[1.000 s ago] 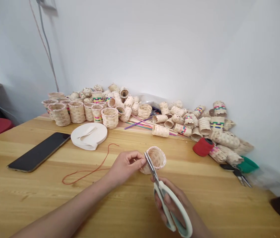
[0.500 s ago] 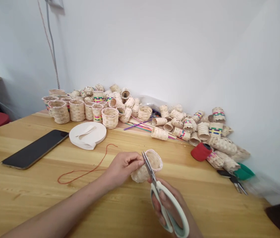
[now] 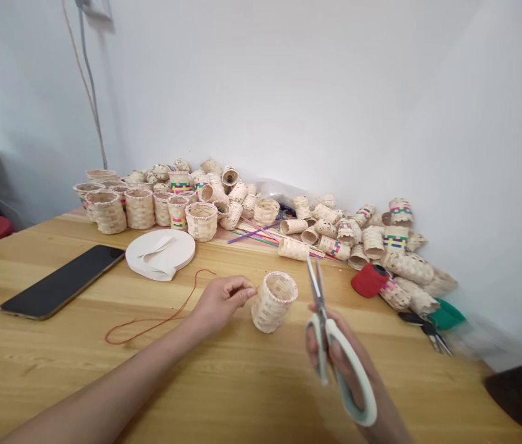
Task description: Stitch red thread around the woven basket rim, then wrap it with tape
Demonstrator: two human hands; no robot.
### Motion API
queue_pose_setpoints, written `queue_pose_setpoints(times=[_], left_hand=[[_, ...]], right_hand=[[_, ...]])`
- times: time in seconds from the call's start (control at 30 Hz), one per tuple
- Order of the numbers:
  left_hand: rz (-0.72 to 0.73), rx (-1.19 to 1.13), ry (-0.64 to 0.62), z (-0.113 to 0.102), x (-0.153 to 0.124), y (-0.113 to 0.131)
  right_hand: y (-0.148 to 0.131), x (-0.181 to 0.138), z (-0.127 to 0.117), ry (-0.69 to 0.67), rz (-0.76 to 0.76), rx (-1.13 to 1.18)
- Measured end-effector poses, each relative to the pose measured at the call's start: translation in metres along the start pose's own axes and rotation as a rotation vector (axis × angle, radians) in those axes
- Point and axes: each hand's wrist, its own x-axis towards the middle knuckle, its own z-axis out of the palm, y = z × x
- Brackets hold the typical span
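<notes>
A small woven basket [image 3: 272,311] with a pink-and-white bound rim stands upright on the wooden table in the middle of the head view. Just left of it is my left hand [image 3: 224,302], thumb and forefinger pinched together by the basket's wall; whatever lies between the fingertips is too small to make out. My right hand [image 3: 350,354], to the right of the basket, grips a pair of scissors [image 3: 320,302] by their white handles. The blades point up and away, slightly parted and apart from the basket. A loose red thread [image 3: 163,320] lies left of my left hand.
Several finished baskets [image 3: 140,209] stand at the back left. A roll of white tape [image 3: 135,262] and a phone [image 3: 61,280] lie before them. Along the wall are heaped woven pieces [image 3: 330,222], a red thread spool [image 3: 366,280] and keys [image 3: 434,336].
The scissors have moved right, away from the basket, with my right hand. The basket has gone from leaning to upright, and my left fingers have drawn slightly left.
</notes>
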Motion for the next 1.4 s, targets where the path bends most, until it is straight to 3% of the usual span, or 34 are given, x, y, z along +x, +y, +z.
queue_pose_setpoints(times=[0.1,0.2,0.33,0.5,0.63,0.73,0.83,0.97,1.07,1.2,1.4], left_hand=[[-0.021,-0.001,0.022,-0.001,0.003,-0.006],[-0.034,0.006,0.031,0.000,0.005,-0.013],[-0.034,0.038,0.032,0.003,0.006,-0.020],[-0.020,0.140,0.019,0.005,0.006,-0.025],[-0.003,0.263,0.031,0.003,0.006,-0.027],[0.024,0.352,0.048,0.001,0.006,-0.027],[0.079,0.425,0.029,0.000,0.005,-0.027],[0.156,0.514,0.025,-0.001,0.005,-0.027],[0.174,0.563,0.111,-0.005,0.007,-0.028],[0.174,0.569,0.263,-0.011,0.012,-0.030],[0.212,0.449,0.442,-0.016,0.013,-0.023]], right_hand=[[-0.002,-0.001,-0.054,0.263,-0.002,-0.590],[0.012,-0.009,-0.106,0.389,0.087,-1.069],[0.041,-0.027,-0.152,0.346,0.204,-1.392],[0.055,-0.033,-0.176,0.212,0.069,-1.447],[0.044,-0.016,-0.156,0.208,-0.005,-1.355],[0.030,0.002,-0.108,0.237,0.016,-1.085],[0.020,0.025,-0.051,0.159,0.120,-0.770],[0.021,0.061,-0.002,0.072,0.169,-0.607],[0.026,0.090,0.008,0.052,0.181,-0.617],[0.032,0.121,0.003,0.042,0.208,-0.577],[0.026,0.136,0.002,-0.087,0.136,-0.314]])
